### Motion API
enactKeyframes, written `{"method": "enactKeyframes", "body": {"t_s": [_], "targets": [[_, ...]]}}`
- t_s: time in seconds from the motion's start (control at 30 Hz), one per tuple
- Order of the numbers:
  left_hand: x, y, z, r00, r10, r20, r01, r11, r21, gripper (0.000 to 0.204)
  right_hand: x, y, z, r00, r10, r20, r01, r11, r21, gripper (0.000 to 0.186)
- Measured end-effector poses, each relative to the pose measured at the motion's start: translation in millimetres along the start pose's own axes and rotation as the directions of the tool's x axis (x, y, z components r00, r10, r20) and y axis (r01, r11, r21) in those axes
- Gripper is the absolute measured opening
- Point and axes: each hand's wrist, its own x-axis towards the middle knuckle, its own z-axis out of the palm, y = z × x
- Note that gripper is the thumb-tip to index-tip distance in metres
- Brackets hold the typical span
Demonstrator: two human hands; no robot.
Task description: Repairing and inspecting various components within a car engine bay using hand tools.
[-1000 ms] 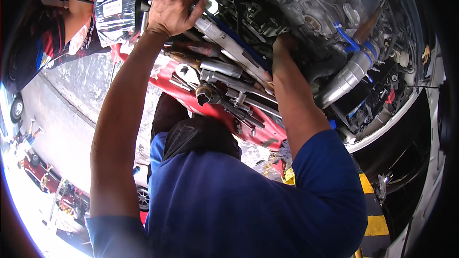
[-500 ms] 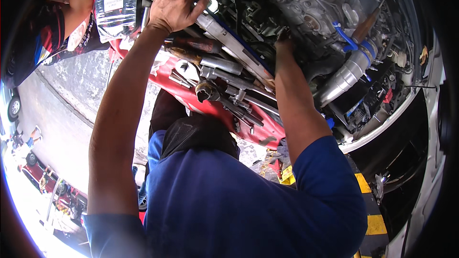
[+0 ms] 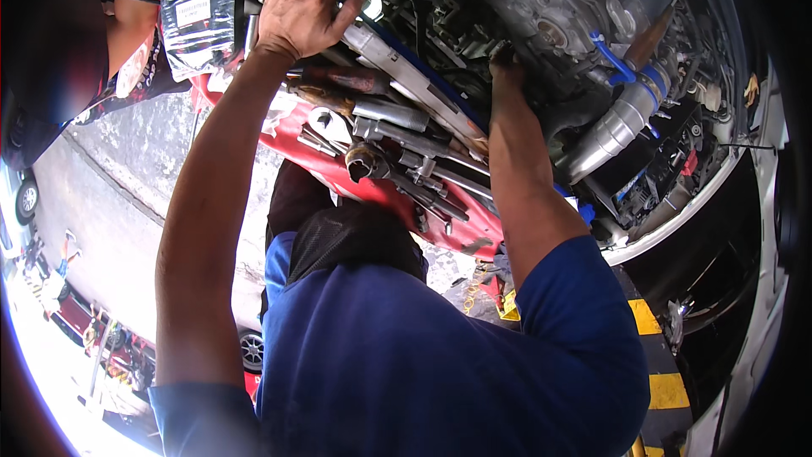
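My left hand (image 3: 304, 13) is curled over the top of the engine bay's front edge, beside a long silver rail (image 3: 376, 51) with blue along it. My right hand (image 3: 506, 63) reaches into the dark engine bay (image 3: 457, 25); its fingers are shadowed and hard to make out. Between my arms, a pile of wrenches, sockets (image 3: 364, 161) and wooden-handled tools (image 3: 347, 80) lies on a red cover (image 3: 296, 131). Right of my right hand are a blue hose (image 3: 617, 63) and a silver pipe (image 3: 613, 131).
At upper left, a clear-wrapped dark package (image 3: 196, 30) sits beside another person's arm (image 3: 131, 8). Pale concrete floor (image 3: 118, 186) shows at left with parked cars (image 3: 68, 317) beyond. A yellow-black striped post (image 3: 664, 389) and pale body panel (image 3: 753, 313) are at right.
My right hand has moved slightly forward and right, deeper among the engine parts. My left hand stays on the front edge, shifted only slightly. The other person's arm is slightly farther left.
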Motion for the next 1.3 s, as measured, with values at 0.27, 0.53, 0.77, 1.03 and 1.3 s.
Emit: {"method": "enactKeyframes", "body": {"t_s": [0.27,0.53,0.77,1.03,1.3], "targets": [[31,16,20,0.992,0.054,-0.116,-0.063,0.995,-0.074,0.039,25,-117,-31,0.992,0.076,0.098,-0.115,0.856,0.504,0.04],[28,15,17,0.999,0.043,-0.01,-0.043,0.999,-0.021,0.042,-147,-142,-65,0.937,-0.288,0.197,0.293,0.956,0.003,0.034],[34,29,-8,0.99,0.124,-0.061,-0.127,0.991,-0.049,0.039,-344,-76,-167,0.671,-0.709,-0.218,0.73,0.579,0.363,0.028],[-119,90,-64,0.993,0.021,-0.116,-0.081,0.836,-0.543,0.009,-406,135,-219,0.712,-0.439,-0.548,0.647,0.713,0.27,0.059],[-163,73,-28,0.982,0.19,0.011,-0.168,0.896,-0.41,0.023,-415,133,-162,0.794,-0.44,-0.42,0.604,0.65,0.462,0.034]]}}
